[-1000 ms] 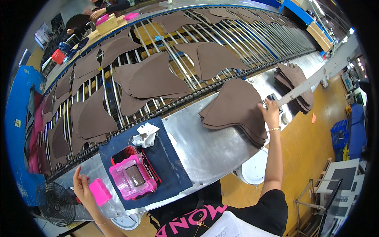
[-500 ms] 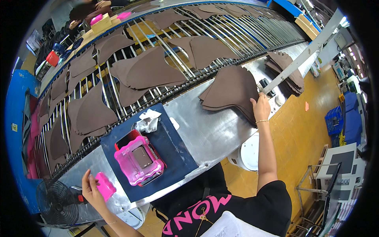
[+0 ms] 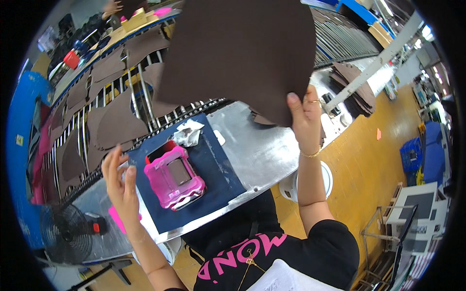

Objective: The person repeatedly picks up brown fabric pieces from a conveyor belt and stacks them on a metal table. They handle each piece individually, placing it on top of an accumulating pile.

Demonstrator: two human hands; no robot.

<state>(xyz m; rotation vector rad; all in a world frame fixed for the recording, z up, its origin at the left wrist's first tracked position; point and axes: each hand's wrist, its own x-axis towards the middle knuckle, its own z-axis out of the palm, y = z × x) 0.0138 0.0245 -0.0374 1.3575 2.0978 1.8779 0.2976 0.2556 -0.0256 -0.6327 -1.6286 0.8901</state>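
A large dark brown cut piece of sheet material, like leather or fabric, hangs raised from my right hand, pinched at its lower right corner between thumb and fingers. It hides much of the stack beneath it and part of the conveyor. My left hand holds nothing, its fingers apart, above the table's left part. Under it a bright pink flat piece shows partly. Between my hands, a pink wavy-rimmed plastic container with a brown block inside sits on a dark blue mat, beside a crumpled white tissue.
Past the metal table runs a roller conveyor carrying several brown pieces. A brown stack lies at the right behind a slanted grey post. A black fan stands at the left. A co-worker's hand shows far left.
My right hand has lifted a brown piece off the stack, raising it over the table and conveyor. My left hand has risen from beside the pink flat piece toward the mat.
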